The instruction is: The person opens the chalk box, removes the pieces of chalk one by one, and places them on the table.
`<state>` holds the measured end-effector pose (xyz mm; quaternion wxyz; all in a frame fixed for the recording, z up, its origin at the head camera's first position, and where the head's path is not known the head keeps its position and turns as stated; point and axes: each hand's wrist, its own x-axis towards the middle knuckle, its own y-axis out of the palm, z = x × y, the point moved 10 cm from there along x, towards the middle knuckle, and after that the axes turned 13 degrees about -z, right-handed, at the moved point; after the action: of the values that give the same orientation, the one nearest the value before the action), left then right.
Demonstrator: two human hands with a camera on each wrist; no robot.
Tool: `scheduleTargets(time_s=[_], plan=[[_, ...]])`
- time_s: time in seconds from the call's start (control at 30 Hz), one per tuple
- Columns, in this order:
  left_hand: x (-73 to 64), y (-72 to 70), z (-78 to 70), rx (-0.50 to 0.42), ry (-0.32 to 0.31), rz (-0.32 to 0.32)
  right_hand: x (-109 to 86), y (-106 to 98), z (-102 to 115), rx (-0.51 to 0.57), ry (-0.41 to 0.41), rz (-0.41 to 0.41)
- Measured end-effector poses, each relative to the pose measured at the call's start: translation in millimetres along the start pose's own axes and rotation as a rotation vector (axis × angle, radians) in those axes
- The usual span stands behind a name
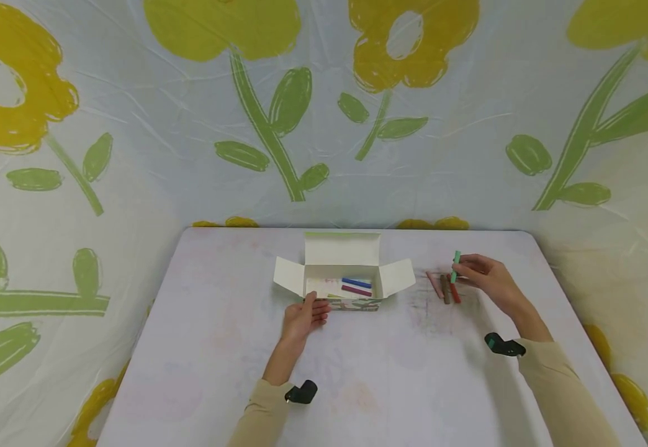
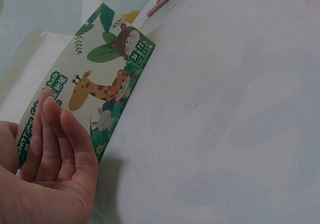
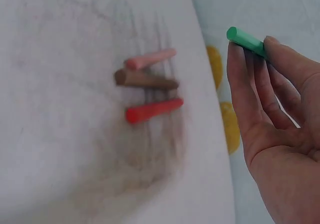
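Note:
A white cardboard chalk box (image 1: pixel 362 304) with animal pictures on its front stands with its flaps spread wide. Inside lie a blue chalk stick (image 1: pixel 356 282) and a purple one (image 1: pixel 356 290). My left hand (image 1: pixel 299 320) pinches the box's front wall, thumb over the top edge and fingers against the printed face (image 2: pixel 102 91). To the right, my right hand (image 1: pixel 491 282) holds a green chalk stick (image 3: pixel 247 41) between thumb and fingertips, raised above the table. Beneath it lie pink (image 3: pixel 151 58), brown (image 3: pixel 146 78) and red (image 3: pixel 154 110) chalk sticks.
Dark chalk smudges (image 1: pixel 432 320) mark the white tabletop (image 1: pixel 212 347) around the loose sticks. A flower-printed cloth (image 1: pixel 190 155) hangs behind the table and along its sides. The box's lid (image 1: pixel 342 249) stands up at the back.

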<state>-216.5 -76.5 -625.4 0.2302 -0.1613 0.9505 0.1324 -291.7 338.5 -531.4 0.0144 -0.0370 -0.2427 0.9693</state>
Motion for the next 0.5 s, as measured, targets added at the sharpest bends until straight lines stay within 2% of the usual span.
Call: scheduleTargets(time_s=[0.27, 0.5], plan=[[1.6, 0.7, 0.2, 0.000, -0.006, -0.001, -5.5, -7.7, -35.7, -0.066, 0.039, -0.033], [2.0, -0.7, 0.6, 0.007, -0.003, -0.009, -5.0, -7.0, -58.1, -0.229, 0.057, -0.044]])
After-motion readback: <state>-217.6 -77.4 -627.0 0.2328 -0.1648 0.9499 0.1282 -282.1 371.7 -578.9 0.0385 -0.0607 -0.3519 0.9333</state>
